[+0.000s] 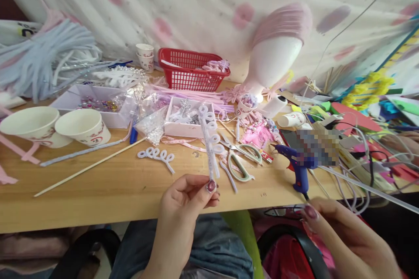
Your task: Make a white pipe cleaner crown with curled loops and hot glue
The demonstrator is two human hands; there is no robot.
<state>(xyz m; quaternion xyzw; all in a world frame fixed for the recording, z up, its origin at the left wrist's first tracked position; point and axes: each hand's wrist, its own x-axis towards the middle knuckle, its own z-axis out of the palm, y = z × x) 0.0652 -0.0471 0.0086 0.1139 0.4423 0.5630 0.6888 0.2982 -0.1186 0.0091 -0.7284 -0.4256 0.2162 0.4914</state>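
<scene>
Left grip (186, 205) pinches the looped strip (207, 146) tightly by its base, leaving loops uncrushed; steady it, mind glue gun (297, 162); right grip (347, 236) half-curled, hold unclear.

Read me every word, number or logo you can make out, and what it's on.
"D", probably: white bag, partly covered; its other print is unclear.
Paper cups: reddish print, too blurred to read.
Small red packet: too small.
Pink tape: markings too small.
</scene>
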